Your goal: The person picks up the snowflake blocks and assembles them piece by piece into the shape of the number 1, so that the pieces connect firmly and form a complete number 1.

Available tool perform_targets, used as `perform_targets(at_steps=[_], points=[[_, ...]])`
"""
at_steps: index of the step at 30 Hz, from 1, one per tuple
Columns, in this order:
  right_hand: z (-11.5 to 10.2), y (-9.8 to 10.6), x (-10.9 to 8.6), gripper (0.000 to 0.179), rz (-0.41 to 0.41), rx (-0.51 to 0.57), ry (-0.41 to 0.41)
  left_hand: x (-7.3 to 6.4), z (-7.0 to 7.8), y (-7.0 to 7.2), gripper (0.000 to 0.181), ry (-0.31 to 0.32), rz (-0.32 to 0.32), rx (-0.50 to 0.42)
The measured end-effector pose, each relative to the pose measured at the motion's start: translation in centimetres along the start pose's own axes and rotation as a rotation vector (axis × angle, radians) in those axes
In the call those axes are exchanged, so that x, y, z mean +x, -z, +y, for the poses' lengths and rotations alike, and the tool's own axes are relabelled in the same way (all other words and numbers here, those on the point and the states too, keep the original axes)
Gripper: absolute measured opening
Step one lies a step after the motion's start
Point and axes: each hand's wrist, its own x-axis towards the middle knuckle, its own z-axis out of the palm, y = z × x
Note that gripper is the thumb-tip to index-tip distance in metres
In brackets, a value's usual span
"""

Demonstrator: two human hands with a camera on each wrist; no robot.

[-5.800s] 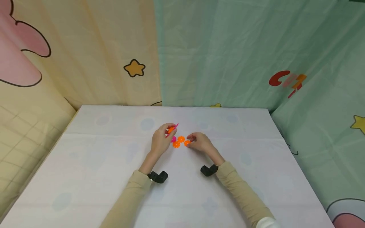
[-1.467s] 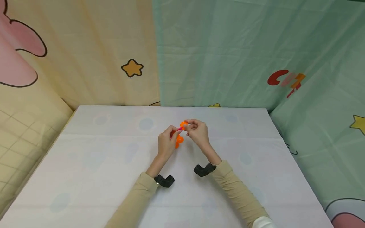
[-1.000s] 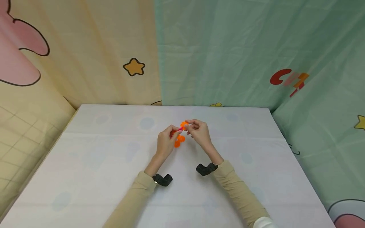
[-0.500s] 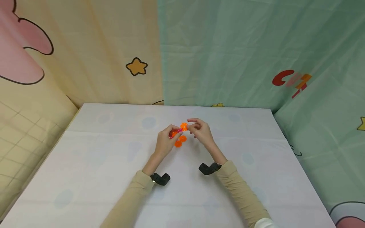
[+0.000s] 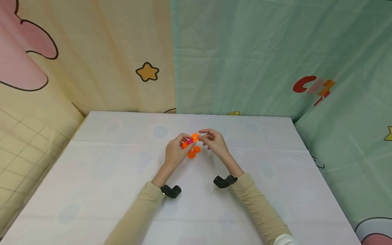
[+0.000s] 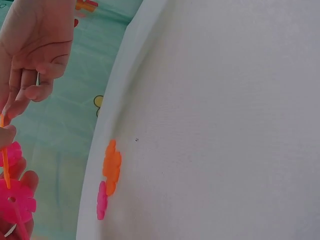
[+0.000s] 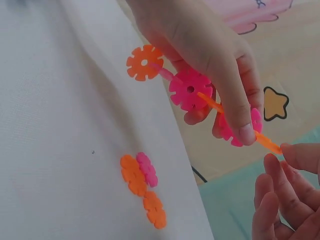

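My left hand (image 5: pixel 174 153) holds a chain of slotted flower-shaped plastic discs, orange and pink, raised over the table. In the right wrist view the chain shows an orange disc (image 7: pixel 134 69) at one end, a pink disc (image 7: pixel 180 95) beside it and another pink disc (image 7: pixel 229 132) behind the left thumb. At the other end an orange disc (image 5: pixel 194 137) stands edge-on to the right wrist camera. My right hand (image 5: pixel 216 143) pinches its outer edge with the thumb and fingertips. The left palm hides part of the chain.
Two loose orange discs (image 5: pixel 191 155) and a pink disc (image 7: pixel 147 170) lie close together on the white-covered table (image 5: pixel 196 211), just below the hands. Printed curtains (image 5: pixel 229 61) hang behind the table's far edge.
The right hand has taken an orange disc from the table up to the chain's end. Lately both hands have shifted slightly, and the end disc has moved a little left.
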Motion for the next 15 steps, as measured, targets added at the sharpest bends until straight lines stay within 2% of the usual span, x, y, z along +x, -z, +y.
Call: perform_targets(at_steps=[7,15], points=[[0.7,-0.1,0.0,0.031,0.001,-0.028,-0.011,-0.1,-0.6,0.7,0.028,0.107,-0.077,0.002],[2.2,-0.3,0.3,0.029,-0.012,-0.088,-0.093,-0.1,-1.1,1.4,0.028,0.152,-0.107,0.013]])
